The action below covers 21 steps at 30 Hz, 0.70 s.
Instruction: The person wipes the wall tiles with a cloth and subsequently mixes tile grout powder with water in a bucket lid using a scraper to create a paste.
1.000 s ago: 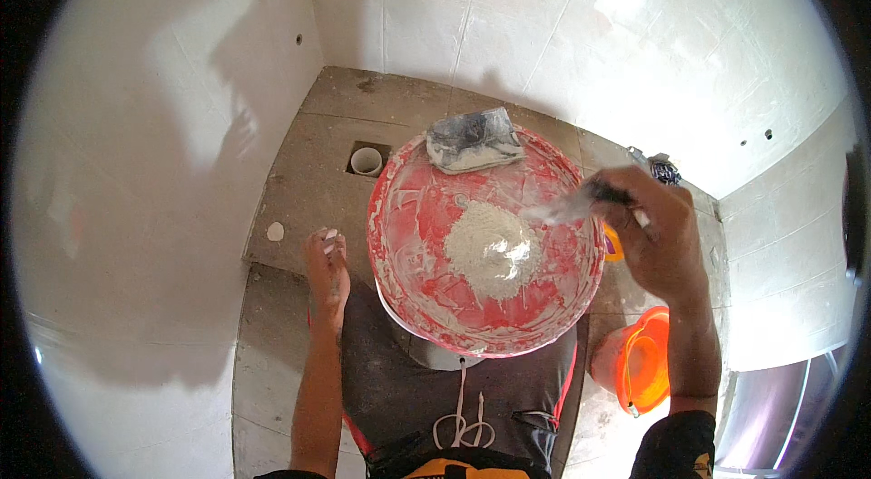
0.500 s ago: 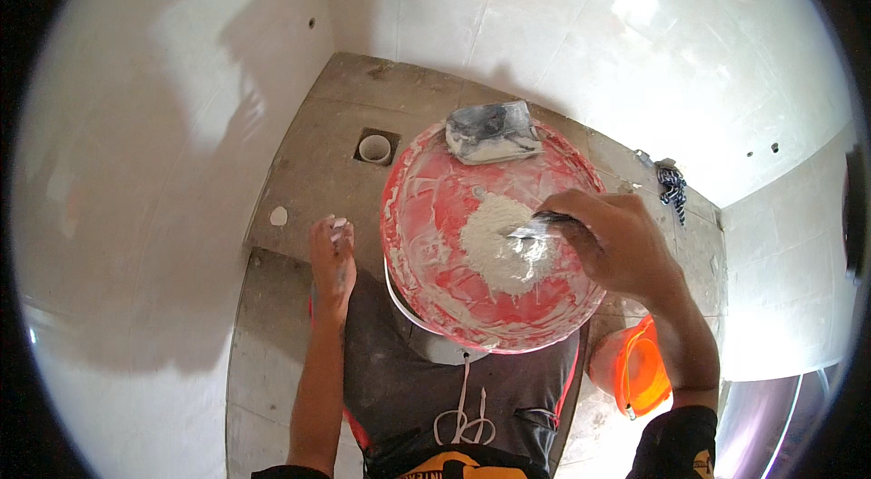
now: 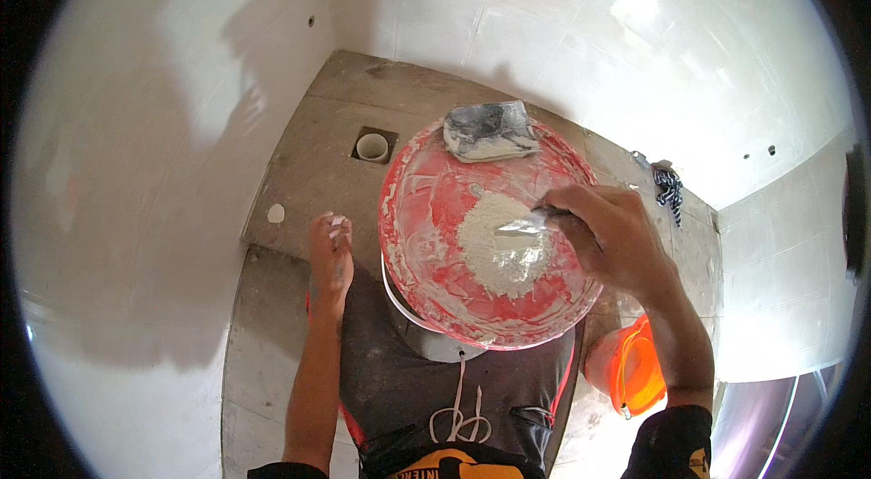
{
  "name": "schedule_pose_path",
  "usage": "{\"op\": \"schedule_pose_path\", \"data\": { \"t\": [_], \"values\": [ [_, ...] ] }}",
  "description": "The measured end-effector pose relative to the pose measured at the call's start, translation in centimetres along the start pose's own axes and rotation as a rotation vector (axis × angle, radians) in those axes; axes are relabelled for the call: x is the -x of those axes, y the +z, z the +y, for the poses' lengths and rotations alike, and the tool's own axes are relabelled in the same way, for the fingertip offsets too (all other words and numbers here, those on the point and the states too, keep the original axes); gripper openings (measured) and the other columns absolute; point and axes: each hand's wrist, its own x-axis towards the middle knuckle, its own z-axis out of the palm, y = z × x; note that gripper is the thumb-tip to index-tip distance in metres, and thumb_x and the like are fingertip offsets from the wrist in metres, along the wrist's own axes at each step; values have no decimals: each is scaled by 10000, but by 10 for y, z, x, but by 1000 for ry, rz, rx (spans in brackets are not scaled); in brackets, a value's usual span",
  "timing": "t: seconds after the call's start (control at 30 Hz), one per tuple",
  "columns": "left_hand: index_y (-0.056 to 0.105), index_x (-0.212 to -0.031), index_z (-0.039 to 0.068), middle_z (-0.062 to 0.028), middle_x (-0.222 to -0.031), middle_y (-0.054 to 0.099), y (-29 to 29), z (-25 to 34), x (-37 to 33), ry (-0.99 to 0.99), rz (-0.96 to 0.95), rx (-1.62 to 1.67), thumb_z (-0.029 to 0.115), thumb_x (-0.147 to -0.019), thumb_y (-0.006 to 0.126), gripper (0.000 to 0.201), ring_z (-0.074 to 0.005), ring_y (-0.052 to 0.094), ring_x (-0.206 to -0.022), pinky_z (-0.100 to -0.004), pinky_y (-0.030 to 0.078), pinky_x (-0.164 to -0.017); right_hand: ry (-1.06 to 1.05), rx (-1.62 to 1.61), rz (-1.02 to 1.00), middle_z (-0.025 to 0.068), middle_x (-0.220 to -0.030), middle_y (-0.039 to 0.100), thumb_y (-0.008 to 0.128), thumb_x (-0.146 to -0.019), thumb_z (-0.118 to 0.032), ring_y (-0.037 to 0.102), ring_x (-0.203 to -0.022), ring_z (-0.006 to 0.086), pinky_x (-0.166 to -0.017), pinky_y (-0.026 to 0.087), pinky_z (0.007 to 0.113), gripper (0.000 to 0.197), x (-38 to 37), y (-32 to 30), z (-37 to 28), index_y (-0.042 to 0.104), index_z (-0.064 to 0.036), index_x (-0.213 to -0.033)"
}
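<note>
My right hand (image 3: 612,234) is closed round a small putty knife (image 3: 522,227), its shiny blade low over a heap of off-white powder (image 3: 494,266). The powder lies in the middle of a round red pan (image 3: 413,270) smeared with pale, dried paste. Whether the blade touches the powder is hard to tell. Left of the pan, my left hand (image 3: 331,252) hangs apart from it, fingers curled in, whitish at the tips, with nothing visible in them. A grey, powder-coated scoop-like piece (image 3: 490,131) rests on the pan's far rim.
Below the pan a white bucket rim (image 3: 392,298) shows between my legs. An orange bucket (image 3: 640,370) stands on the floor at the right. A pipe opening (image 3: 371,148) sits in the floor to the left. A dark patterned cloth (image 3: 669,189) lies by the pale tiled wall (image 3: 544,16).
The putty knife and my right hand have shifted slightly left over the powder, and the blade lies flatter. My left hand has hardly moved. The whole view has drifted a little.
</note>
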Motion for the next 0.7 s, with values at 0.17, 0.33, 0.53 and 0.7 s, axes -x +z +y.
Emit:
{"op": "schedule_pose_path", "data": {
  "t": [0.17,0.33,0.53,0.7],
  "values": [
    [529,-1082,-51,-175,-1107,497,-2,-7,-1,20,26,-120,245,-927,535,335,-268,567,-939,-360,467,-810,60,-12,28,160,-812,643,642,-814,-63,630,-715,361,-625,495,420,172,-6,-2,10,581,-40,-973],
    [538,-1076,-41,-188,-1078,513,-8,-11,-1,172,7,-220,238,-910,550,324,-289,557,-946,-372,464,-804,-7,56,-9,147,-813,654,650,-795,-48,645,-733,327,-649,495,398,170,1,1,10,599,-46,-957],
    [545,-1080,-49,-196,-1104,516,-5,-8,1,21,-24,-188,262,-909,543,355,-309,556,-961,-387,456,-830,-137,68,11,85,-767,669,687,-750,-47,659,-684,254,-639,500,358,167,12,-9,-2,625,-54,-905],
    [543,-1104,-66,-217,-1123,515,1,-6,1,-31,-13,-141,264,-908,541,384,-326,557,-959,-400,451,-835,-229,48,43,69,-765,669,700,-737,-51,656,-678,248,-641,497,356,184,-1,-2,4,620,-55,-903]
  ]
}}
